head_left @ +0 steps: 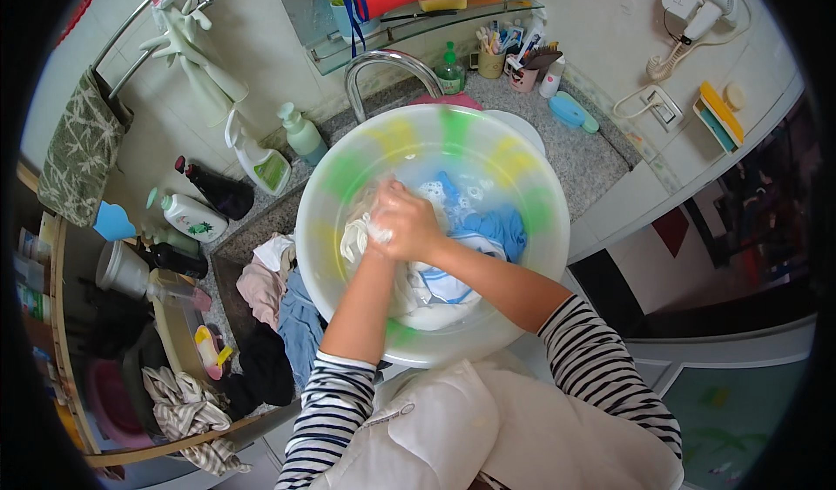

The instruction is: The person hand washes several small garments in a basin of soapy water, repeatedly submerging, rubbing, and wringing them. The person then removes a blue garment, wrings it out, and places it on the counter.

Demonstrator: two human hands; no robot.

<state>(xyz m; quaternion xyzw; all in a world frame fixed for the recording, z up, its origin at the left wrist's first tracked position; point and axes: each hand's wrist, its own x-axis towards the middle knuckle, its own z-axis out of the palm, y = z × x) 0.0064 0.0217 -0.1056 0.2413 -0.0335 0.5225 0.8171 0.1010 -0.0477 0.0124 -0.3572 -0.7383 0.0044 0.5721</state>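
A large white plastic basin (324, 198) with green and yellow patches holds soapy water and wet clothes. My two hands are pressed together over its left half. My right hand (414, 224) is closed and covers much of my left hand (380, 202), whose fingers are also closed. Between them is a wet cream-white cloth (354, 239), with suds on it and on my skin. What kind of garment it is I cannot make out. To the right of my hands, a blue cloth (498, 231) and a white garment with blue trim (448, 283) lie in the water.
Behind the basin rises a curved chrome faucet (394, 58). Pump bottles (302, 135) and a white spray bottle (260, 161) stand at the left. A pile of clothes (300, 316) lies beside the basin. Toothbrush cups (490, 63) and a blue brush (571, 111) sit on the stone counter (592, 168).
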